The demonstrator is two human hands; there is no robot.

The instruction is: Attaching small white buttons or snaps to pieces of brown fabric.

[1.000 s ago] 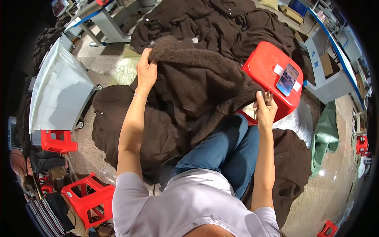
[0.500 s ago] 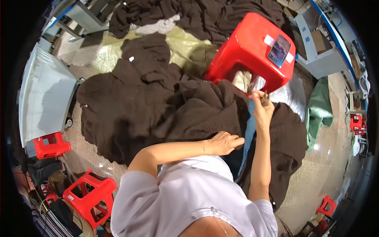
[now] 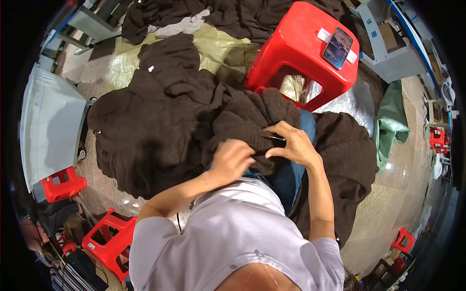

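Note:
Dark brown knit fabric point(image 3: 252, 114) lies bunched over my lap, with folds rising between my hands. My left hand point(image 3: 230, 161) is at its near left side, fingers curled and slightly blurred, apparently pinching the fabric's edge. Facing it from the right, my right hand point(image 3: 296, 145) has its thumb and forefinger apart. A small shiny metal tool point(image 3: 275, 137), like thread snips, shows under the right fingers, pointing left over the fabric; most of it is hidden. Blue jeans point(image 3: 293, 179) show on my right leg beside the fabric.
A red plastic stool point(image 3: 301, 36) with a phone point(image 3: 338, 48) on it stands ahead right. More brown fabric point(image 3: 145, 126) piles up on the left, partly on yellowish sheeting point(image 3: 218, 48). A white bin point(image 3: 51, 121) is far left; green cloth point(image 3: 392, 123) lies right.
My right hand has come from beside the stool back to the left over my lap, showing the metal tool. My left hand has moved left and up onto the fabric, which is now more bunched.

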